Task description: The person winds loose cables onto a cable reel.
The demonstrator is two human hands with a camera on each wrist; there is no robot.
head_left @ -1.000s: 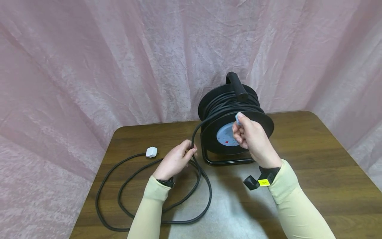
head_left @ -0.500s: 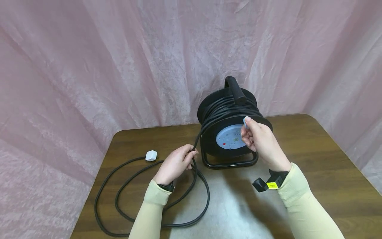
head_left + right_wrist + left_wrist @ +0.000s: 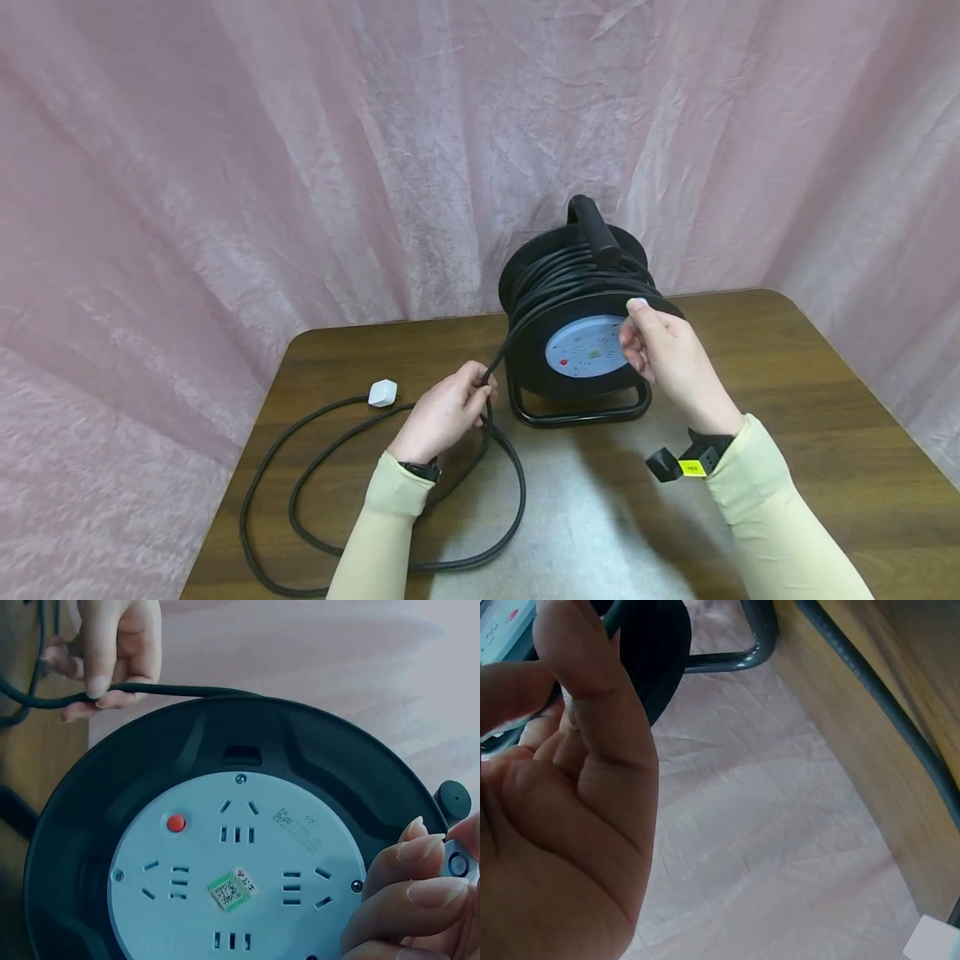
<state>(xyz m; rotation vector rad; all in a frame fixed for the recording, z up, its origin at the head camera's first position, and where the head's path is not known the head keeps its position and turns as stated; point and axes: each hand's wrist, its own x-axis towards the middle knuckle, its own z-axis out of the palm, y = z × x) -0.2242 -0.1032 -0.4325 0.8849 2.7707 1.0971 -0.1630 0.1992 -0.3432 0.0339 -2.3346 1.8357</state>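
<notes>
Pinching cable (image 3: pixel 498 360) in left hand (image 3: pixel 441 410), just left of reel (image 3: pixel 534 358) standing on desk (image 3: pixel 787 392). Right hand (image 3: pixel 678 362) got fingers snug on little grey knob (image 3: pixel 457 860) near reel rim. Plug (image 3: pixel 382 392) chilling off left.

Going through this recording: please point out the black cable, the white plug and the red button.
Black cable (image 3: pixel 180 691): right wrist view, on its straight stretch.
White plug (image 3: pixel 382 393): head view, middle of its body.
Red button (image 3: pixel 176 823): right wrist view, centre of its face.
</notes>
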